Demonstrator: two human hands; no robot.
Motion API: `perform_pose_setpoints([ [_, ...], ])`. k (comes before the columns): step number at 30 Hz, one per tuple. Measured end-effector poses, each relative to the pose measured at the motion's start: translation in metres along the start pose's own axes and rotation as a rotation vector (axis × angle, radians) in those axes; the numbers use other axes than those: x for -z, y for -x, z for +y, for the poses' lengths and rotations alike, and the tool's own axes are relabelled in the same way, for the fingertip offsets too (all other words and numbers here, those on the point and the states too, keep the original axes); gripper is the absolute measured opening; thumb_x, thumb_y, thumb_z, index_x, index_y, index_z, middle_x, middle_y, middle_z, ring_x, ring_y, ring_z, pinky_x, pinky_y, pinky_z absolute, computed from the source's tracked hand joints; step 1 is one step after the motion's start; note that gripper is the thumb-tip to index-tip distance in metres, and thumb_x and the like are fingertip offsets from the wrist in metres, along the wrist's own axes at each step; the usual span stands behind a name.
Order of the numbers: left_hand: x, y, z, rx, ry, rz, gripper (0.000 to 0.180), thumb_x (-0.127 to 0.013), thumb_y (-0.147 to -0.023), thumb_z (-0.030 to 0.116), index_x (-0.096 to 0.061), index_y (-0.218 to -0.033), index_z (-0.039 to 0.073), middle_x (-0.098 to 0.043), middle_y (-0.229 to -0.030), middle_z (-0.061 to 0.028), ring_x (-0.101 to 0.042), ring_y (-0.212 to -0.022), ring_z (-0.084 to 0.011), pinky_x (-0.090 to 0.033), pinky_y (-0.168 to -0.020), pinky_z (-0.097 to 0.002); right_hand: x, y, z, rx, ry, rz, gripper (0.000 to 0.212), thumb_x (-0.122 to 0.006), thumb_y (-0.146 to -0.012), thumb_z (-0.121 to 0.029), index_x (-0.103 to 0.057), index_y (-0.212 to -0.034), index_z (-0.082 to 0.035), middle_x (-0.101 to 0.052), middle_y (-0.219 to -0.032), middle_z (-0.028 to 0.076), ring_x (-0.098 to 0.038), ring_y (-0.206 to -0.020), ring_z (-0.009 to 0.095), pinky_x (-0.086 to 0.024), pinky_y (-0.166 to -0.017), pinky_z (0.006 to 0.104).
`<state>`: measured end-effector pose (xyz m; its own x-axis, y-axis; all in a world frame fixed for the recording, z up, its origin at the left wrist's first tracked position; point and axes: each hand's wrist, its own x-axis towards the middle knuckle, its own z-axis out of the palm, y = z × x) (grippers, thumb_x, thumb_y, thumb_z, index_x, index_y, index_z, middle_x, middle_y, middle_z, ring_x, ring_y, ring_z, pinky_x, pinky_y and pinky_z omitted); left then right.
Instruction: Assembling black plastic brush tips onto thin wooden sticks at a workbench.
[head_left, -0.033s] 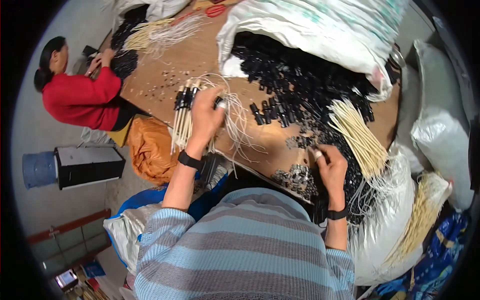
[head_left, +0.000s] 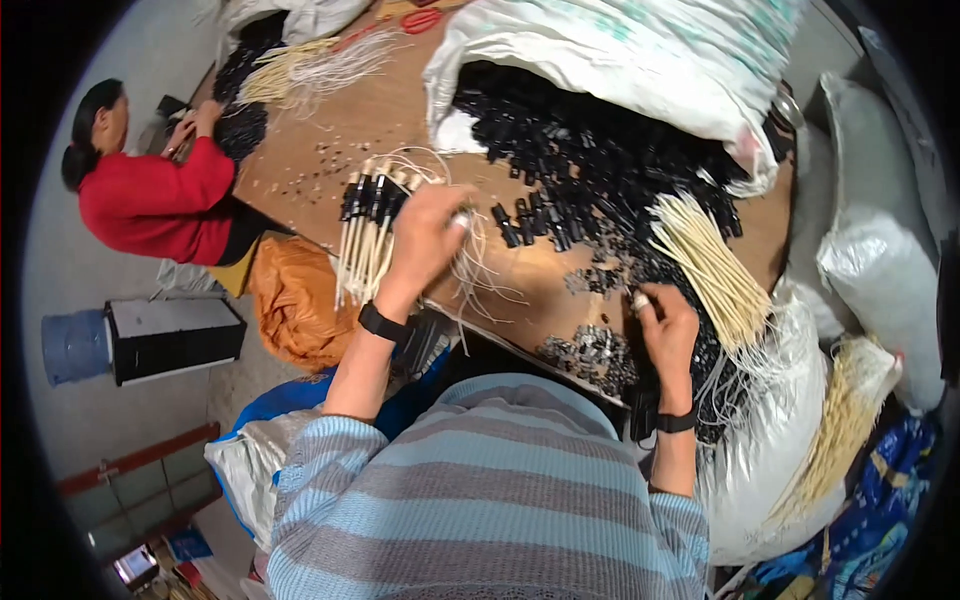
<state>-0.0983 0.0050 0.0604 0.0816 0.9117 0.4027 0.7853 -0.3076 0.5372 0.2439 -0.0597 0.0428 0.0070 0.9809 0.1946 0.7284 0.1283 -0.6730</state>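
Note:
My left hand (head_left: 428,238) is at the right side of a bundle of cream rods (head_left: 362,250) fitted with black plastic sleeves (head_left: 372,198). Its fingers reach to the right with the thumb apart, and nothing shows in them. White cords (head_left: 478,265) trail from the bundle beside and below this hand. My right hand (head_left: 668,332) is closed in a pinch next to loose small dark and silvery pieces (head_left: 592,352); whatever lies between thumb and forefinger is too small to name. White wraps show on a digit of each hand.
A white sack (head_left: 620,50) spills black plastic sleeves (head_left: 590,140) over the table (head_left: 300,205). Another cream rod bundle (head_left: 710,265) lies right. Red-handled scissors (head_left: 422,20) lie at the back. A person in red (head_left: 160,205) works at the far left. Full sacks (head_left: 880,250) stand right.
My left hand has shifted slightly right, off the bundle, and its fingers have parted from a black sleeve. More of the sleeved rods show. My right hand has hardly moved.

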Motion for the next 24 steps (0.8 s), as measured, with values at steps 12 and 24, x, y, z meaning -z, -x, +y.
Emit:
perform_pose_setpoints([
  [12,-0.066,-0.004,0.034,-0.111,0.004,-0.315,0.051,-0.064,-0.066,-0.008,-0.06,-0.115,0.005,-0.063,-0.089,-0.0164,-0.056,-0.089,-0.0366,-0.047,-0.077,-0.0429,0.047,-0.009,0.039,-0.023,0.485,0.075,0.012,-0.068,-0.075,-0.009,-0.058,-0.076,-0.005,-0.059,-0.075,0.014,-0.059,-0.065,0.035,-0.046,-0.059,0.0429],
  [24,-0.073,0.022,0.051,0.073,0.483,-0.325,0.037,-0.059,-0.077,-0.004,-0.062,-0.113,0.003,-0.065,-0.098,-0.0132,-0.063,-0.091,-0.0259,-0.049,-0.081,-0.0328,0.021,0.018,-0.018,0.111,-0.121,-0.024,0.016,-0.066,-0.083,-0.008,-0.071,-0.099,-0.007,-0.068,-0.083,0.013,-0.066,-0.068,0.029,-0.05,-0.059,0.034],
])
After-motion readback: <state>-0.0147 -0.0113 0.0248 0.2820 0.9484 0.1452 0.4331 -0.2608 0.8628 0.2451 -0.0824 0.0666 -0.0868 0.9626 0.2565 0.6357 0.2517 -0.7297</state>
